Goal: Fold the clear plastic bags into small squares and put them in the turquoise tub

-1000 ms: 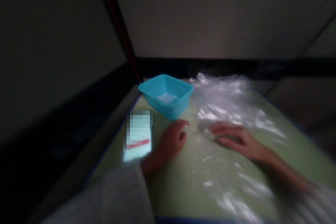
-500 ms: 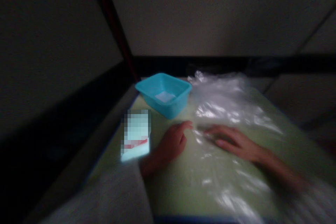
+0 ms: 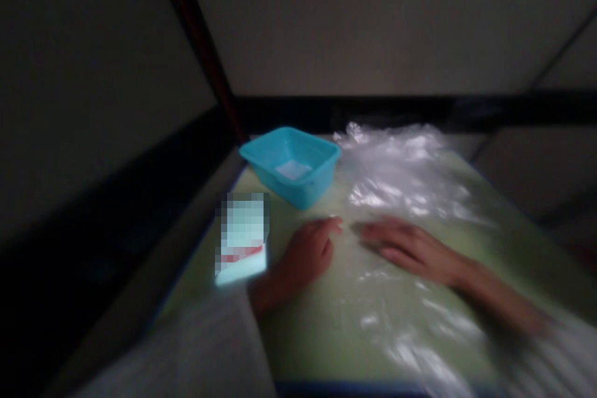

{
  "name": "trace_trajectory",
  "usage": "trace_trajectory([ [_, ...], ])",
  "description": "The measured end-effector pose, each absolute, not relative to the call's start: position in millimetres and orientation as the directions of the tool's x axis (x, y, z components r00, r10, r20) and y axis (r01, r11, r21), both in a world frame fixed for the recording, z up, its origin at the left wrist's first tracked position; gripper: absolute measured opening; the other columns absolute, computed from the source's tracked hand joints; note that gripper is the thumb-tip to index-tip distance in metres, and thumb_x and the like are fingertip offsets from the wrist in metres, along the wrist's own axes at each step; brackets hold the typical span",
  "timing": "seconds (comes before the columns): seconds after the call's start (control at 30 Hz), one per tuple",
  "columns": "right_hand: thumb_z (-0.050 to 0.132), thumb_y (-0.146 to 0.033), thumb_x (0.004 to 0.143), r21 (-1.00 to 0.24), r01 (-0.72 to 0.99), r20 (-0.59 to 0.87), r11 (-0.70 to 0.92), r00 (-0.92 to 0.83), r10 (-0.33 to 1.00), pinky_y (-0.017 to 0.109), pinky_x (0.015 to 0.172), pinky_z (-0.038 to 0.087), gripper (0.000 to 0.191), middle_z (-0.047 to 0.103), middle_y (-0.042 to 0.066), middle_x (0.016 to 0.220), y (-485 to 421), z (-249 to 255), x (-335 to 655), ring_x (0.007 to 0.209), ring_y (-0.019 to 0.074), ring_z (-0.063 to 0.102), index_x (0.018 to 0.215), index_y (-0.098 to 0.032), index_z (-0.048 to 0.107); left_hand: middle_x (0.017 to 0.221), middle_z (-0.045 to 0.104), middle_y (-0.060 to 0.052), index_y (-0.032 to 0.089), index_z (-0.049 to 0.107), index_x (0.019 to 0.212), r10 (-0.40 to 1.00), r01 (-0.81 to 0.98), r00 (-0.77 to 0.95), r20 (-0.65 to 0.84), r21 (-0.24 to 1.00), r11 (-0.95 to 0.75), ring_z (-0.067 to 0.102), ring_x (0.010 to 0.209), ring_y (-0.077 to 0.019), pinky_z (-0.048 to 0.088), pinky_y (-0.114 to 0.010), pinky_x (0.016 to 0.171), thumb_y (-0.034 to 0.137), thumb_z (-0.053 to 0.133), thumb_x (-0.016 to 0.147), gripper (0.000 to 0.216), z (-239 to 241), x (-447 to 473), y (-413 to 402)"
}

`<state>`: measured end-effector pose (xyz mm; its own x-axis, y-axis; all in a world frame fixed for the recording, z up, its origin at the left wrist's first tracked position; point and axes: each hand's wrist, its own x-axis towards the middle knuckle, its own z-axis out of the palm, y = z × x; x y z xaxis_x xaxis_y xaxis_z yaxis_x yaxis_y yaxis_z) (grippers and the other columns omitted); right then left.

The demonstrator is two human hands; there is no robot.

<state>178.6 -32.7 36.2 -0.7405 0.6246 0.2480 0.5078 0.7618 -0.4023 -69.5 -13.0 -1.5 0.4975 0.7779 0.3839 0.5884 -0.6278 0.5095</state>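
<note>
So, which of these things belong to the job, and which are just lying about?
Seemingly in use:
left hand
right hand
clear plastic film spread near both hands

Apparently just lying about:
turquoise basin
white piece inside it
bright, partly pixelated rectangle

Unclear:
crumpled clear plastic behind, possibly joined to the film

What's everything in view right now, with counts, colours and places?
Table: one, green with blue edging, centre
Tub: one, turquoise, table's far left
Pale sheet: one, whitish, inside tub
Plastic film: count unclear, clear, table's right side
Lit panel: one, pale, partly pixelated, table's left
Red bar: one, red, across panel
Pole: one, dark red, behind table
Walls: at least two, grey, back and left
Left hand: one, bare, mid-table
Right hand: one, bare, right of centre
Sleeves: two, pale, bottom corners
</note>
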Motion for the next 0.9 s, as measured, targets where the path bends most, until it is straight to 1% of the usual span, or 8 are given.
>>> trace_trajectory([
  [0.07, 0.041, -0.032, 0.096, -0.390, 0.523, 0.231, 0.758, -0.741, 0.631, 0.049, 0.106, 0.035, 0.034, 0.057, 0.008, 0.131, -32.6, 35.7, 177.9, 0.122, 0.0212, 0.051, 0.126, -0.021, 0.051, 0.111, 0.065, -0.008, 0.015, 0.059, 0.105, 0.786, 0.600, 0.492, 0.374, 0.509, -0.618, 0.060, 0.105, -0.0202, 0.046, -0.040, 0.097, 0.003, 0.038, 0.077, 0.037, -0.5, -69.5, -13.5],
  [0.2, 0.040, -0.032, 0.096, -0.392, 0.564, 0.211, 0.727, -0.714, 0.668, 0.048, 0.103, 0.039, 0.033, 0.061, 0.007, 0.125, -31.3, 34.9, 180.4, 0.112, 0.0211, 0.059, 0.124, -0.021, 0.053, 0.108, 0.067, -0.007, 0.016, 0.059, 0.104, 0.814, 0.614, 0.464, 0.350, 0.536, -0.580, 0.062, 0.102, -0.0203, 0.048, -0.039, 0.095, 0.003, 0.039, 0.077, 0.036, 0.6, -70.5, -12.0],
  [0.37, 0.040, -0.031, 0.097, -0.383, 0.564, 0.274, 0.732, -0.687, 0.673, 0.047, 0.100, 0.043, 0.030, 0.064, 0.006, 0.122, -30.7, 35.8, 183.9, 0.108, 0.0212, 0.061, 0.117, -0.022, 0.059, 0.105, 0.068, -0.009, 0.015, 0.060, 0.104, 0.821, 0.619, 0.469, 0.324, 0.543, -0.568, 0.063, 0.099, -0.0218, 0.049, -0.039, 0.092, 0.003, 0.041, 0.077, 0.035, 1.7, -70.9, -10.2],
  [0.43, 0.040, -0.029, 0.096, -0.380, 0.554, 0.300, 0.741, -0.684, 0.665, 0.047, 0.098, 0.044, 0.029, 0.065, 0.006, 0.120, -30.4, 35.3, 184.2, 0.106, 0.0205, 0.062, 0.116, -0.022, 0.059, 0.106, 0.068, -0.011, 0.014, 0.060, 0.104, 0.815, 0.621, 0.467, 0.342, 0.529, -0.578, 0.063, 0.099, -0.0227, 0.049, -0.039, 0.091, 0.004, 0.041, 0.077, 0.034, 2.8, -70.5, -11.2],
  [0.5, 0.045, -0.029, 0.094, -0.374, 0.551, 0.316, 0.746, -0.681, 0.661, 0.045, 0.096, 0.046, 0.028, 0.065, 0.006, 0.119, -29.9, 34.1, 184.9, 0.105, 0.0205, 0.062, 0.116, -0.021, 0.059, 0.106, 0.067, -0.011, 0.013, 0.060, 0.104, 0.802, 0.627, 0.462, 0.379, 0.500, -0.598, 0.063, 0.099, -0.0232, 0.050, -0.039, 0.090, 0.005, 0.041, 0.078, 0.034, 4.2, -70.0, -13.2],
  [0.67, 0.057, -0.032, 0.086, -0.352, 0.571, 0.296, 0.741, -0.684, 0.667, 0.044, 0.095, 0.047, 0.035, 0.064, 0.008, 0.121, -28.0, 32.6, 189.5, 0.107, 0.0223, 0.061, 0.119, -0.020, 0.057, 0.106, 0.067, -0.011, 0.014, 0.058, 0.112, 0.777, 0.660, 0.451, 0.439, 0.422, -0.622, 0.064, 0.098, -0.0231, 0.050, -0.040, 0.090, 0.008, 0.042, 0.079, 0.037, 5.7, -70.0, -16.7],
  [0.8, 0.062, -0.033, 0.083, -0.357, 0.556, 0.266, 0.750, -0.710, 0.652, 0.044, 0.097, 0.045, 0.043, 0.060, 0.008, 0.127, -27.7, 34.3, 190.5, 0.115, 0.0233, 0.056, 0.123, -0.020, 0.054, 0.099, 0.069, -0.011, 0.013, 0.057, 0.112, 0.812, 0.685, 0.415, 0.410, 0.446, -0.576, 0.066, 0.090, -0.0222, 0.053, -0.039, 0.084, 0.006, 0.043, 0.078, 0.037, 3.1, -72.1, -12.2],
  [0.9, 0.060, -0.034, 0.085, -0.369, 0.527, 0.252, 0.766, -0.736, 0.628, 0.045, 0.099, 0.043, 0.044, 0.057, 0.009, 0.130, -28.0, 35.2, 189.3, 0.118, 0.0231, 0.054, 0.126, -0.020, 0.051, 0.100, 0.069, -0.010, 0.014, 0.056, 0.111, 0.815, 0.680, 0.406, 0.414, 0.459, -0.572, 0.066, 0.088, -0.0210, 0.053, -0.038, 0.081, 0.006, 0.041, 0.079, 0.037, 1.2, -73.3, -8.9],
])
